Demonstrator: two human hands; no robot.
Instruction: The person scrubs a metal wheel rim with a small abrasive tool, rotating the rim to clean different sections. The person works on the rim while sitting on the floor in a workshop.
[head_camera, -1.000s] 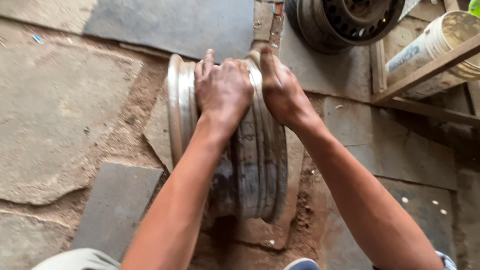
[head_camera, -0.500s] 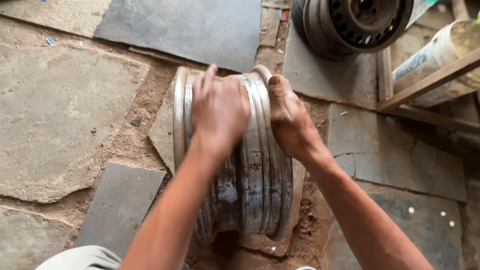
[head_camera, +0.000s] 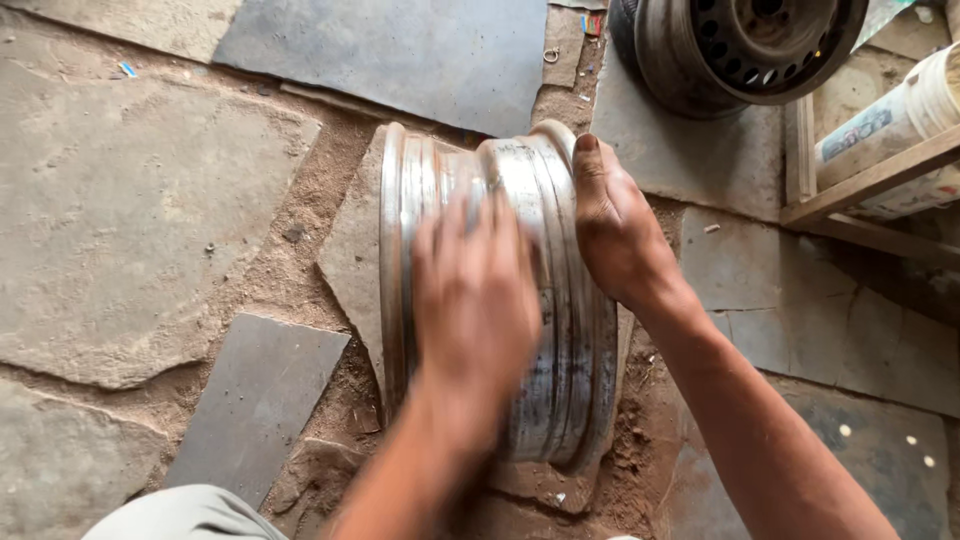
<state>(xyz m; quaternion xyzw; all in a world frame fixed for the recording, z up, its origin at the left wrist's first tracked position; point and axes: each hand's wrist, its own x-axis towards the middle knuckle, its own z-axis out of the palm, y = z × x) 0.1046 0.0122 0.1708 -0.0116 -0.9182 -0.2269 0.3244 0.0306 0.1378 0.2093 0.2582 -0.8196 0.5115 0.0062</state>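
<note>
A shiny silver wheel rim (head_camera: 500, 290) stands on its edge in the middle of the frame, on a floor of flat stones (head_camera: 130, 220) with brown dirt between them. It is a bare metal rim with no tyre on it.

The left hand (head_camera: 475, 300) lies flat on top of the rim, fingers spread. It looks blurry, so I cannot tell if it is pressing or just resting. The right hand (head_camera: 615, 230) is on the right edge of the rim, with its thumb (head_camera: 588, 165) up on the lip and the palm against the side. The 2 hands are apart, 1 on the top and 1 on the right side. Neither hand holds a tool.

In the upper right of the frame there is a dark wheel rim (head_camera: 750, 50) lying near a wooden frame (head_camera: 870, 185) and a white bucket (head_camera: 900, 120).

As for the work, the rim is upright and held steady, and that is all that looks done. I see no tyre or tool near it, so I think most of the job is left to do.
</note>
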